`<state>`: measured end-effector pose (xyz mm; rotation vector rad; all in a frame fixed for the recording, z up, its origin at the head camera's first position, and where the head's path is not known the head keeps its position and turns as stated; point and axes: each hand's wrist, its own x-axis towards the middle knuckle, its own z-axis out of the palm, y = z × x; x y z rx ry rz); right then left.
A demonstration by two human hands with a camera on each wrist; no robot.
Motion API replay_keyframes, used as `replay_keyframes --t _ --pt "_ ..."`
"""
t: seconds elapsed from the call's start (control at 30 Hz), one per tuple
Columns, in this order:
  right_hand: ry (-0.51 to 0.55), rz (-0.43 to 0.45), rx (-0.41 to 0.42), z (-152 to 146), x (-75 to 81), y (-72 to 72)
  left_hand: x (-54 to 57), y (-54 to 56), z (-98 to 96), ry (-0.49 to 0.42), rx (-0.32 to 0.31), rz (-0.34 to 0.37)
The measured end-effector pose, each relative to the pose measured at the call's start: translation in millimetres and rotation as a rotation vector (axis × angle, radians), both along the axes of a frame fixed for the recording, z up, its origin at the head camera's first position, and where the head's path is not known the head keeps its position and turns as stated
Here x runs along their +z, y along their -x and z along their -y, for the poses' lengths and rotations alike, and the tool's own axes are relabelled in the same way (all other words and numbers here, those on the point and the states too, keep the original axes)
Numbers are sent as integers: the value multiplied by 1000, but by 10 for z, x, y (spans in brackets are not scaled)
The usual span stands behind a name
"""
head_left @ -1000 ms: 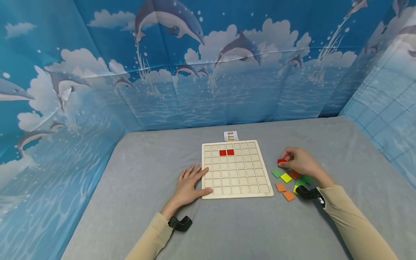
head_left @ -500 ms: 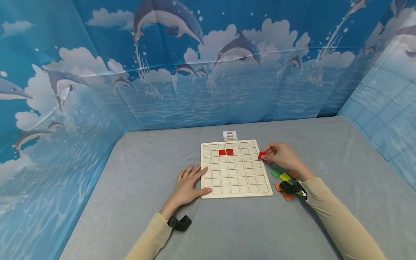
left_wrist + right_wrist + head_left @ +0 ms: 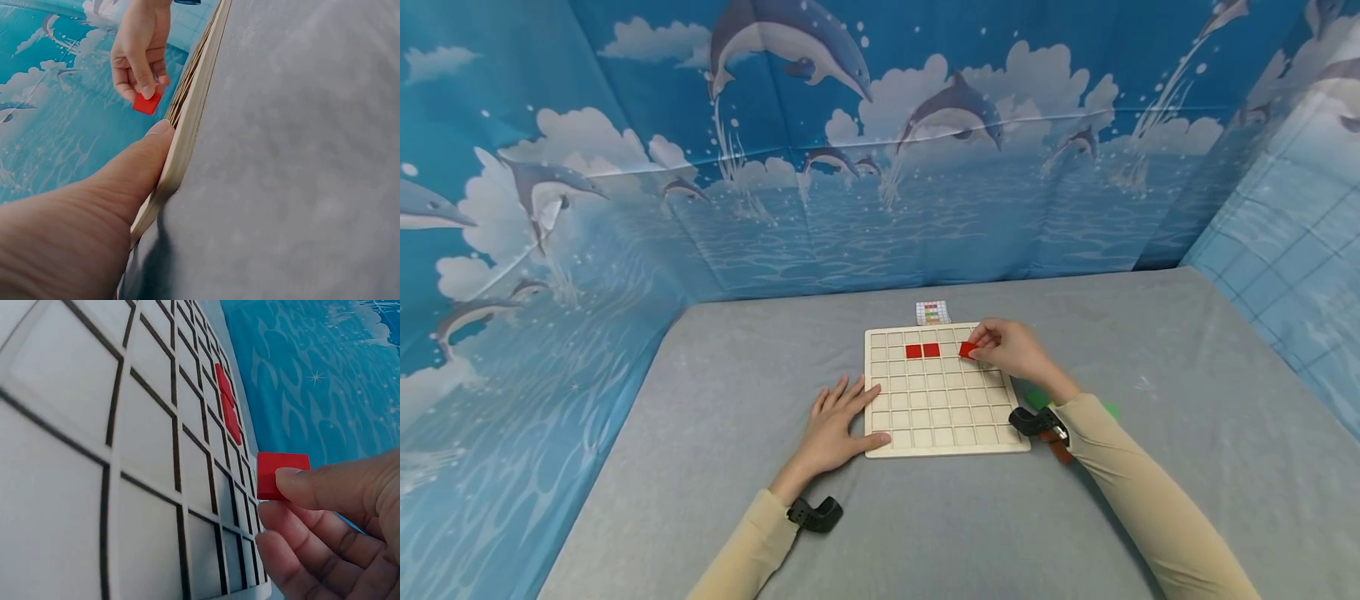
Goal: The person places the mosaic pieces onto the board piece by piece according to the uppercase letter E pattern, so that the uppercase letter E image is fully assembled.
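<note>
A wooden grid board (image 3: 940, 400) lies on the grey cloth, with two red square tiles (image 3: 922, 351) side by side in its second row from the back. My left hand (image 3: 835, 429) rests at the board's left edge, fingers spread, thumb on the near corner. In the left wrist view the thumb (image 3: 140, 156) lies along the wooden rim. My right hand (image 3: 1011, 346) pinches another red tile (image 3: 281, 475) between thumb and fingers. That tile is over the board's back right part, to the right of the two set tiles.
Green tiles (image 3: 1039, 397) and orange tiles (image 3: 1060, 451) lie right of the board, partly hidden under the right forearm. A small card with a coloured grid pattern (image 3: 932, 312) lies behind the board. Dolphin-printed curtains (image 3: 880, 208) stand around the table.
My right hand has carried the red tile from the loose pile leftward over the board. The left hand has stayed at the board's edge.
</note>
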<state>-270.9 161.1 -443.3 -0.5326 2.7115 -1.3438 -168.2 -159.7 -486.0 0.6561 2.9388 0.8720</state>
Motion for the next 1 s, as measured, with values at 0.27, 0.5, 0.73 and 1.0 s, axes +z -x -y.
replay_keyframes --t 0.27,0.5,0.73,1.0 --pt "-8 -5 -3 84 27 76 -5 -6 10 -5 -2 -6" --pt "-14 7 -5 162 32 115 -4 3 9 -8 -2 -6" --pt "-14 20 -22 227 9 112 3 7 0 3 -10 -12" --pt "-60 -8 -26 272 -50 152 -6 15 1 7 -1 -7"
